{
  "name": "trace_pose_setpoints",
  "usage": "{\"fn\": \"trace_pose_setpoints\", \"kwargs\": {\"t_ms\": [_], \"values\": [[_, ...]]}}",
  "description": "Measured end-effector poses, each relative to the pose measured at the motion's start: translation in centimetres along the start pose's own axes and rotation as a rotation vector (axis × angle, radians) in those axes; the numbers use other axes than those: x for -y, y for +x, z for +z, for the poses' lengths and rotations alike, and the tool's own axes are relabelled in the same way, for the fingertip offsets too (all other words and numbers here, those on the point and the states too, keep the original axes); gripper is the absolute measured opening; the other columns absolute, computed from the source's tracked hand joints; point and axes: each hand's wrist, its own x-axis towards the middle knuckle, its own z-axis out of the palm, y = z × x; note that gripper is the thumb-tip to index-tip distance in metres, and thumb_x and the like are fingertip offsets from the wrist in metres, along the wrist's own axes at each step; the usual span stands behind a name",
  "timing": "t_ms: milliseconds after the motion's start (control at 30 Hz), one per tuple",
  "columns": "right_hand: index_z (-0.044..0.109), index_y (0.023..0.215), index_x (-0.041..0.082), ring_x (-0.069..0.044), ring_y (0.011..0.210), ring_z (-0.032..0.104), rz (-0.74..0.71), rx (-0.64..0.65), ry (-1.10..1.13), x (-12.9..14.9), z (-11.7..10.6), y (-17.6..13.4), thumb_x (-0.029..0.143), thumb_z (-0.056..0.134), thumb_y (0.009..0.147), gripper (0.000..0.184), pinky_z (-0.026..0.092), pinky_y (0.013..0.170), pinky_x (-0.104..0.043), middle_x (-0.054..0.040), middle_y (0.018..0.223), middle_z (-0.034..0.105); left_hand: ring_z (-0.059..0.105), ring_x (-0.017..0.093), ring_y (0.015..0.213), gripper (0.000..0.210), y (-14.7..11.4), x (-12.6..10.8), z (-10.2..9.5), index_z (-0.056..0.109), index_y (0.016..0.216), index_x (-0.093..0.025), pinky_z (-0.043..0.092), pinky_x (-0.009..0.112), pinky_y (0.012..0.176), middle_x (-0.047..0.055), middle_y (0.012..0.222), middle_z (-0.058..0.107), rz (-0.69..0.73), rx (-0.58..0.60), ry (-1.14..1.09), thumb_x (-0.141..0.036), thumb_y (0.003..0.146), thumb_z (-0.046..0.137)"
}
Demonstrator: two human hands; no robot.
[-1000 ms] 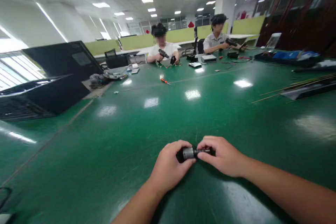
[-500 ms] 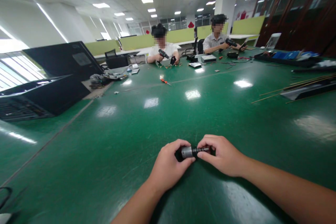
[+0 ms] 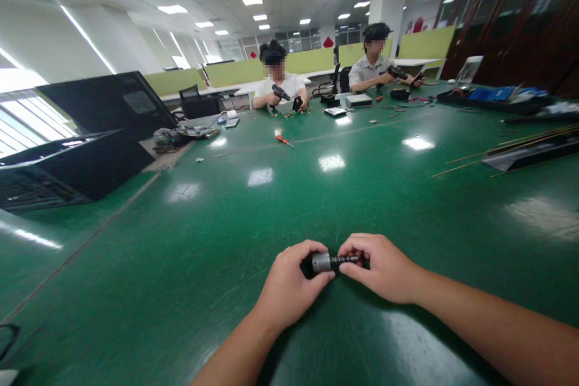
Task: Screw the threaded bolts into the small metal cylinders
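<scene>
Low in the middle of the head view, a grey metal cylinder with a thin ringed shaft point(image 3: 322, 262) lies sideways between my hands, just over the green table point(image 3: 217, 217). My left hand point(image 3: 289, 283) is closed around the cylinder's wide end, thumb on the near side and fingers on the far side. The thumb and fingers of my right hand point(image 3: 384, 268) close on the shaft point(image 3: 342, 260), which points right. Part of the shaft's tip is hidden by the right fingers. The ringed stretch looks like a spring or thread; I cannot tell which.
An orange screwdriver point(image 3: 283, 140) lies farther out. At left stands an open black case point(image 3: 67, 175), with loose parts point(image 3: 185, 134) beside it. Across the table, two people hold power drills point(image 3: 281, 92). Thin rods point(image 3: 506, 151) and a black tray point(image 3: 488, 98) lie at right.
Both hands keep their hold on the metal cylinder and its shaft. The right fingers have shifted very slightly at the shaft, and the whole view has moved a touch.
</scene>
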Motion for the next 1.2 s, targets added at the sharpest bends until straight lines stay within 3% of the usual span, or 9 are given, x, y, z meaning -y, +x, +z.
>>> {"fn": "trace_pose_setpoints", "kwargs": {"t_ms": [933,1200], "values": [[0.067,0.085,0.019,-0.014,0.072,0.057,-0.028,0.014,-0.058,0.14,-0.12,0.15,0.019,0.066,0.083,0.002,0.039,0.066,-0.026,0.0009,0.077,0.062,0.065,0.022,0.094,0.030,0.04,0.27,-0.02,0.067,0.103,-0.027,0.047,0.036,0.086,0.000,0.100,0.072,0.037,0.031,0.034,-0.020,0.075,0.076],[0.068,0.082,0.018,-0.014,0.070,0.055,0.009,0.013,-0.045,0.25,-0.31,0.19,0.028,0.061,0.091,0.015,0.035,0.063,-0.025,0.0007,0.075,0.063,0.066,0.022,0.098,0.030,0.06,-0.12,-0.23,0.067,0.107,-0.025,0.048,0.036,0.090,0.002,0.104,0.073,0.010,0.023,-0.010,-0.024,0.078,0.075]]}}
